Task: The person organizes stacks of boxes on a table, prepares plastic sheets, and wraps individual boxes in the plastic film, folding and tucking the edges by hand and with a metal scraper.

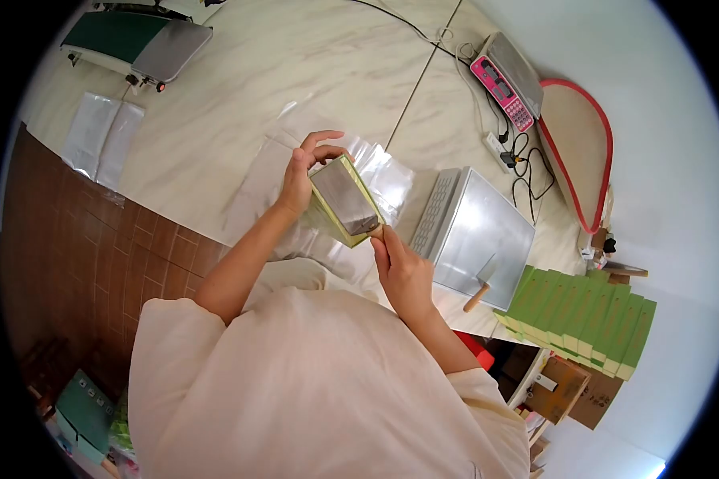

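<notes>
My left hand (303,176) holds a small open box (324,209) with green and yellowish edges, its fingers around the far side. Inside the box's rim shows a flat, shiny grey surface (342,190). My right hand (403,271) is closed around the short wooden handle (376,231) of a tool. The tool's dark metal neck (365,225) lies at the box's near right corner. Whether the grey surface is the tool's blade or the box's contents, I cannot tell. Clear plastic sheets (252,188) lie on the table under my hands.
To the right, a wooden-handled knife (478,295) rests on a metal-topped device (487,231). Beyond are a pink-panelled scale (499,88), a power strip (499,152) and cables. Green boxes (587,315) stand in a row at right. A green-and-grey machine (136,40) sits far left.
</notes>
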The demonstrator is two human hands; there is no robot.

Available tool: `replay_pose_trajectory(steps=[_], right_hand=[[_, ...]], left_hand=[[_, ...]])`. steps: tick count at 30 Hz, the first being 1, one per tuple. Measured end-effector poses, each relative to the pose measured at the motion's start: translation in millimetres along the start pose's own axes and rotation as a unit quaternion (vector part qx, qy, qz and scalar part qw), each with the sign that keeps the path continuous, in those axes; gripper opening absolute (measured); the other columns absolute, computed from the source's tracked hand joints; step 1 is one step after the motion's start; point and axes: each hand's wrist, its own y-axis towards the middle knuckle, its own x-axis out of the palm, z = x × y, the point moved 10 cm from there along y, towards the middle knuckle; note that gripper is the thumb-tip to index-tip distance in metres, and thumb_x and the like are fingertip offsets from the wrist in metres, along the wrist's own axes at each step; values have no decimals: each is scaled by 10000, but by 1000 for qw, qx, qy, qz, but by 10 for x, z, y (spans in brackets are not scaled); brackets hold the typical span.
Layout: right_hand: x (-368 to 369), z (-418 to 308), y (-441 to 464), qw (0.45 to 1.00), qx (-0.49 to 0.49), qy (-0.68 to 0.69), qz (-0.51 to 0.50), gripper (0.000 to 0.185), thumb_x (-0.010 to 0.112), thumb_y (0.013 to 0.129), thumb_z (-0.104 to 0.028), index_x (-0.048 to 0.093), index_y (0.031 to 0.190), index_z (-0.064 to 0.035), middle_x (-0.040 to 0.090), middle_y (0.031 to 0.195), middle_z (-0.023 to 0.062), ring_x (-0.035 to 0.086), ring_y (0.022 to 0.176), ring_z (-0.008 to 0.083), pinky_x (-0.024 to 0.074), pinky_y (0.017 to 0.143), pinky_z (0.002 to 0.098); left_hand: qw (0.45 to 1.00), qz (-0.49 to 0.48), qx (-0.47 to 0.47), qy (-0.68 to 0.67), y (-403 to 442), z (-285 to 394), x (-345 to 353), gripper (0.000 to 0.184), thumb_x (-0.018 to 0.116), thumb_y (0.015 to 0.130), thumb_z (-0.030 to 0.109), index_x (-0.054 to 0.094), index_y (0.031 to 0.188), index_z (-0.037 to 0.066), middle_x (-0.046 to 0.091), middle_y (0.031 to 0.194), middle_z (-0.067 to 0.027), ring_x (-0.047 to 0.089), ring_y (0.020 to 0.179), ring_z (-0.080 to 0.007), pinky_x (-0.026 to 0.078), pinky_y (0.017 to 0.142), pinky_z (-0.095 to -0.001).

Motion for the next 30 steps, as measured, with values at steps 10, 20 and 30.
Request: replay_pose_trajectory(steps=[10, 20, 30], right_hand=[[-56, 51, -9, 999, 12, -40, 27, 182, 603, 918, -237, 570, 1027, -95, 540, 579, 42, 540, 456, 225, 386, 391, 356], [-46, 130, -153, 999, 14, 23, 19, 170, 606, 914, -227, 569, 1010, -92, 576, 611, 53, 554, 475, 242, 400, 404, 363], [-88, 677, -386, 964, 141, 200, 106, 161, 605, 920, -211, 628, 949, -54, 608, 661, 114, 575, 510, 280, 438, 468, 362]], left_hand=[[1000, -1, -20, -15, 20, -92, -12, 927, 217, 807, 832, 414, 1281, 59, 667, 965, -124, 592, 819, -154, 479, 762, -284], [1000, 7, -8, 7, 12, -86, -51, 933, 220, 811, 828, 400, 1279, 41, 671, 1001, -149, 604, 849, -174, 479, 791, -295], [1000, 1, 6, 13, 15, -23, -11, 869, 191, 871, 760, 416, 1276, 25, 667, 1023, -174, 624, 916, -225, 471, 833, -313]])
